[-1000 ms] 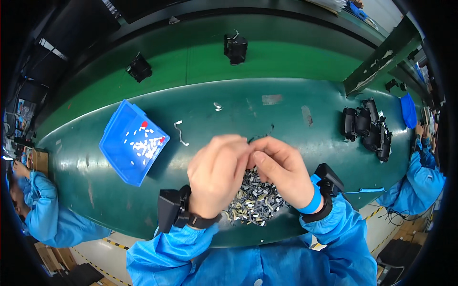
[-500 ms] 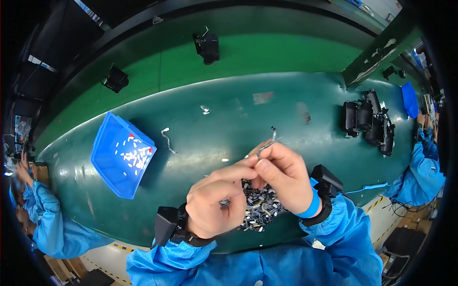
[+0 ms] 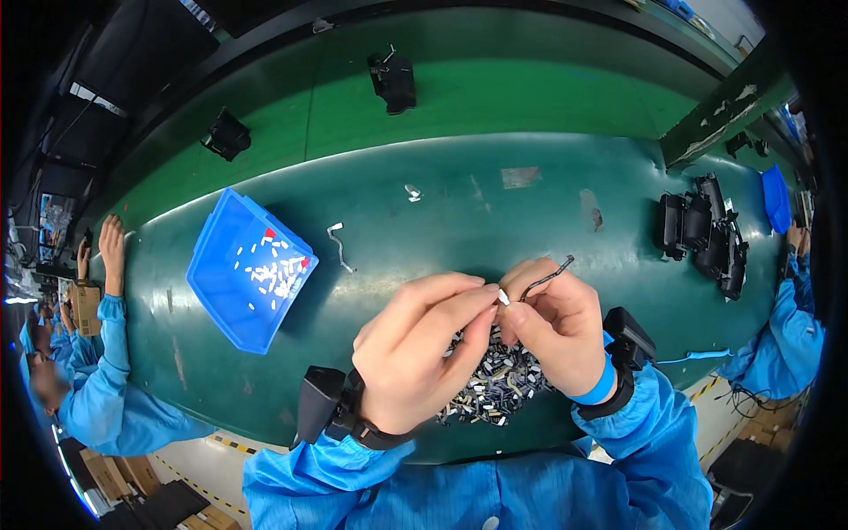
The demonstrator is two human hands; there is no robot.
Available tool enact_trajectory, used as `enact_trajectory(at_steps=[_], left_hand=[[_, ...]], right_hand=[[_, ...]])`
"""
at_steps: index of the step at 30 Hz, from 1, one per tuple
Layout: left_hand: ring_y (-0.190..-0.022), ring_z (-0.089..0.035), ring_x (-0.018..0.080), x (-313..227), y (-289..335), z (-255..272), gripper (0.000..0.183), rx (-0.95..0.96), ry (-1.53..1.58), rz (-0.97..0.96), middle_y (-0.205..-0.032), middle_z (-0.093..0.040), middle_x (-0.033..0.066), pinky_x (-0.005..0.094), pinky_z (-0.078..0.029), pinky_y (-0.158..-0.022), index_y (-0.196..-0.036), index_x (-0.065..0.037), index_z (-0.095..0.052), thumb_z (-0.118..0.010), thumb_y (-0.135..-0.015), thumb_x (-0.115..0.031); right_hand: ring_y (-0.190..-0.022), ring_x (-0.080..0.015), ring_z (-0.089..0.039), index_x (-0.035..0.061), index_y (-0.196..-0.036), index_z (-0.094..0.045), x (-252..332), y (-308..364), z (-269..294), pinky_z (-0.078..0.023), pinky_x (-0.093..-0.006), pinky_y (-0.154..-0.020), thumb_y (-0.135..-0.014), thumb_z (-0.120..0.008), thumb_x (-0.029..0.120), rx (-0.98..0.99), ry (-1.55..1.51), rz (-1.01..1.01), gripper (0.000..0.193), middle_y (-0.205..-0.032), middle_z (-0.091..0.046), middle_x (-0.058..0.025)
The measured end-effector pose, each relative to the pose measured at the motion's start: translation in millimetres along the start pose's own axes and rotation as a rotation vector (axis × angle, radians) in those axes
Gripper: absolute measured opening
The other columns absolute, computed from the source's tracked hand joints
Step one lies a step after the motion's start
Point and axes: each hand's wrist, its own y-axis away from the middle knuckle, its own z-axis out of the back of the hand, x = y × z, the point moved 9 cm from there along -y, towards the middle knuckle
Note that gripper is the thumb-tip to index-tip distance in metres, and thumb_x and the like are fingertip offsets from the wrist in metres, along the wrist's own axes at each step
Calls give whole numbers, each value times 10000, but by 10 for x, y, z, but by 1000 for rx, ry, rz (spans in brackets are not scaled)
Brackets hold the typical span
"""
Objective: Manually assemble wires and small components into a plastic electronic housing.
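Dark cable [image 3: 549,277] in right hand [image 3: 567,329], just beside left hand [image 3: 411,353]

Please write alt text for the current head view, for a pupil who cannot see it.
A person's left hand and right hand meet at a small white piece and dark cable, above a heap of small parts on a green table. A blue bin of white pieces sits left, black units right.
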Motion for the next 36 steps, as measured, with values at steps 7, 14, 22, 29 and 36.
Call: enact_trajectory(at_steps=[7,14,22,29,36], left_hand=[[-783,-693,217,40,-1,-69,220,14,-11,-9,-936,-692,114,283,-558,-669,-900,-15,-713,-738,-698,68],[-683,-665,227,30,21,-52,203,-5,-106,-109,-917,-672,82,310,-537,-576,-831,-30,-657,-743,-653,18],[-779,-657,265,138,-166,896,149,-344,-505,-35,-852,-670,112,322,-513,-708,-780,-21,-615,-687,-672,52],[-976,-605,248,640,-17,1472,102,-356,-742,227,-973,-634,107,324,-449,-894,-887,-3,-636,-645,-795,40],[-893,-661,232,56,-110,760,263,-248,-379,-152,-910,-693,45,360,-447,-852,-942,-79,-712,-746,-694,-1]], right_hand=[[-664,-83,-575,-36,-867,-590,196,-32,21,-475,-225,-571,-831,-608,-69,-80,459,197,53,-830,-616,-62],[-620,-103,-578,-36,-855,-596,247,-56,-79,-476,-235,-548,-790,-624,-82,-48,603,239,84,-800,-611,-72],[-688,-56,-551,-5,-851,-553,70,-37,83,-444,-213,-601,-837,-601,-68,-131,307,62,81,-812,-593,-25],[-741,-59,-541,26,-899,-525,-23,-31,138,-438,-217,-625,-880,-572,-54,-127,174,1,95,-857,-558,-1],[-690,-141,-579,63,-869,-517,-183,-84,6,-474,-261,-605,-924,-541,113,72,-257,-279,77,-840,-615,-70]])
